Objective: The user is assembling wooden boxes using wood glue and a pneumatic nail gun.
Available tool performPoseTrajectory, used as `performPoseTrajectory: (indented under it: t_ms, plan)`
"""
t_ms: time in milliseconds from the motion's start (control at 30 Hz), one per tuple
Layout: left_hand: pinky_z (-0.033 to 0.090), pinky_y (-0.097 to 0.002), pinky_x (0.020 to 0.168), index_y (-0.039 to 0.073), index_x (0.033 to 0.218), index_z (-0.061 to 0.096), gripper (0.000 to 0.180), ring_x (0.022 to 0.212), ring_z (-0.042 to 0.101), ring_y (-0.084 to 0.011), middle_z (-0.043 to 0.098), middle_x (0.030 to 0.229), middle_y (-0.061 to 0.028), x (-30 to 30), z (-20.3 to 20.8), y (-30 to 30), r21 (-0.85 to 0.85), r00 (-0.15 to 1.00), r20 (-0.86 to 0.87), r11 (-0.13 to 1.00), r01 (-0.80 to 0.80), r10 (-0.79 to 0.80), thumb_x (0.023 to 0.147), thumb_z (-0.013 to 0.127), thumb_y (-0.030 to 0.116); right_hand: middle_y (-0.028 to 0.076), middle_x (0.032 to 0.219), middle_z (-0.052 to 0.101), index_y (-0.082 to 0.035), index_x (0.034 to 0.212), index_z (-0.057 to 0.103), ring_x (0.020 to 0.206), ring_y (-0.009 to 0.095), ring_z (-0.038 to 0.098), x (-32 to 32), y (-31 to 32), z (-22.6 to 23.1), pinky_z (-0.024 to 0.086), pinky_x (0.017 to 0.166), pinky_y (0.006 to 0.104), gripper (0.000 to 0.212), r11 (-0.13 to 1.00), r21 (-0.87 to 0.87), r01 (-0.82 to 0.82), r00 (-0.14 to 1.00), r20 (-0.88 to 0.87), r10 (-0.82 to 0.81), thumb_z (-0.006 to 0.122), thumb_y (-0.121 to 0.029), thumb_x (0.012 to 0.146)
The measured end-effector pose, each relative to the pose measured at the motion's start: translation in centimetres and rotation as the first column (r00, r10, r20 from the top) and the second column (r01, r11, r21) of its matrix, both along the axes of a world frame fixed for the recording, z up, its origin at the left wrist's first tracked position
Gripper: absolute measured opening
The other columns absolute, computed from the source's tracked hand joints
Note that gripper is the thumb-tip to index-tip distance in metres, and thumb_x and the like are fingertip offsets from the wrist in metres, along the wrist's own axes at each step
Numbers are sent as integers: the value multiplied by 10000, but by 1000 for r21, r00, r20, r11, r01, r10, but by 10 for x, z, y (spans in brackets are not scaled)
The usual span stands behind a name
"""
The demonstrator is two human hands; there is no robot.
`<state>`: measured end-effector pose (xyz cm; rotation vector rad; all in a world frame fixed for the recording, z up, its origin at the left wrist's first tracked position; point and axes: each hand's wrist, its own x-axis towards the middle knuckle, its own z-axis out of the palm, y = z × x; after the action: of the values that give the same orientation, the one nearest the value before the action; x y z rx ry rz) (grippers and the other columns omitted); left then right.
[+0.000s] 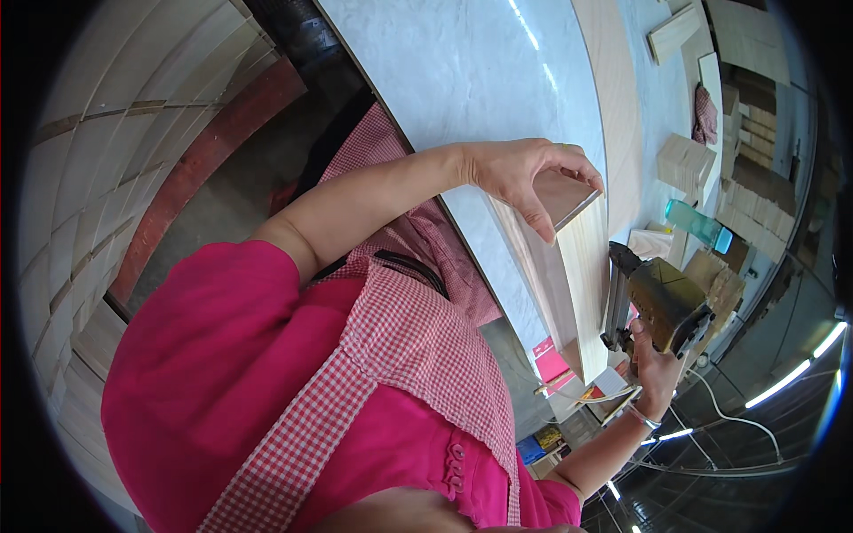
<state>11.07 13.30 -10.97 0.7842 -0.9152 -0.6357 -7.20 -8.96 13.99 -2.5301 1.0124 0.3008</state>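
Observation:
A wooden box frame (582, 266) of pale boards stands on the light worktable (480, 71). My left hand (531, 178) is closed on its upper end, thumb on one face and fingers over the far edge. In my right hand (656, 369) is a black and dark-yellow nail gun (662, 302), my fingers wrapped round its handle. The gun's long black nose and magazine are beside the frame's outer board, close to it; whether they touch I cannot tell. Part of the frame's inside is hidden by my left hand.
Beyond the frame are a teal bottle (697, 224), stacked wood blocks (684, 164), a loose board (673, 34) and a checked cloth (705, 115). A pale air hose (742, 417) hangs near my right arm. Large stacked panels (142, 169) stand to the left.

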Motion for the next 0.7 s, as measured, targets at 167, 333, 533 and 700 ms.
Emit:
performPoseTrajectory:
  t_ms: [167,333,533,700]
  plan:
    - [371,-338,1069,84,1291,537,820,1201,497,-196,523,1217,-52,-2,-1,-1,-21,999,-43,1000,-6,5,562,909,138,140,1173,629,31,1278,499,1072,235,589,0,-7,-1,447,963,357,631,1000,-18,-13,1000,-15,12,827,-131,764]
    - [374,-339,1066,81,1268,546,798,1196,499,-194,523,1213,-49,0,3,-1,-20,1000,-26,1000,-5,5,560,908,146,117,1083,656,27,1262,511,888,199,627,-5,-34,4,506,808,319,615,972,-154,-180,984,-13,180,828,-156,768]
    - [378,-340,1066,87,1258,554,801,1192,504,-194,526,1216,-44,0,-1,-1,-11,1000,-18,1000,-26,26,547,915,165,-14,620,547,-8,992,640,483,61,447,38,45,9,316,430,223,365,999,-42,-21,990,137,27,787,-296,823]
    - [386,-343,1063,91,1255,557,808,1193,506,-195,528,1218,-44,1,3,1,6,999,-40,1000,-1,1,539,921,180,-10,671,596,-14,995,673,514,63,467,51,48,15,355,458,226,381,999,-27,-18,1000,-11,17,812,-308,795]
